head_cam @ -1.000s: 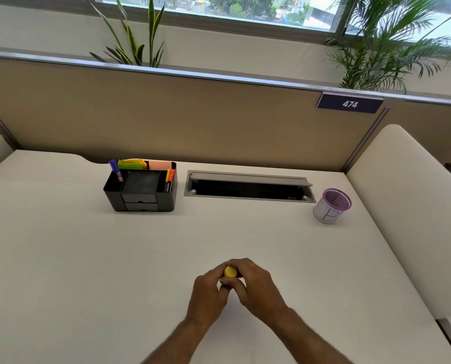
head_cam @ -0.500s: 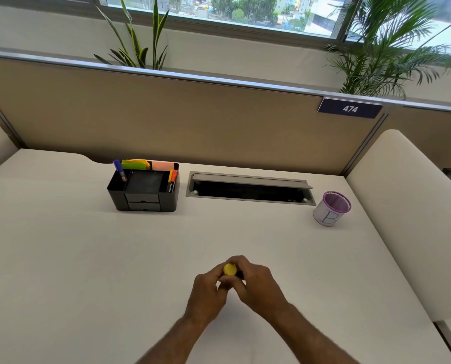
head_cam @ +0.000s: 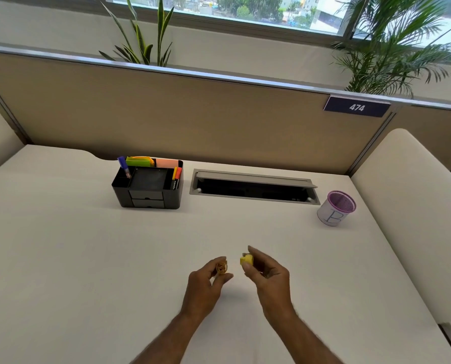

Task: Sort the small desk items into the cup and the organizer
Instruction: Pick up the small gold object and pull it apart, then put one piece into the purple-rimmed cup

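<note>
My left hand [head_cam: 206, 281] pinches a small tan bundle that looks like rubber bands [head_cam: 221, 268] over the near middle of the desk. A short gap to its right, my right hand [head_cam: 267, 278] grips a small yellow item [head_cam: 247, 259] between thumb and fingers. The black desk organizer [head_cam: 148, 189] stands at the back left and holds markers and coloured sticky notes. A purple mesh cup [head_cam: 336, 208] marked with a letter B stands at the back right.
A grey cable hatch [head_cam: 253, 186] with its lid open is set into the desk between organizer and cup. A tan partition [head_cam: 192, 114] closes off the back. A cream divider [head_cam: 416, 206] borders the desk's right side.
My hands were pressed together around the yellow item; they have pulled apart, the tan bundle in the left and the yellow item in the right.
</note>
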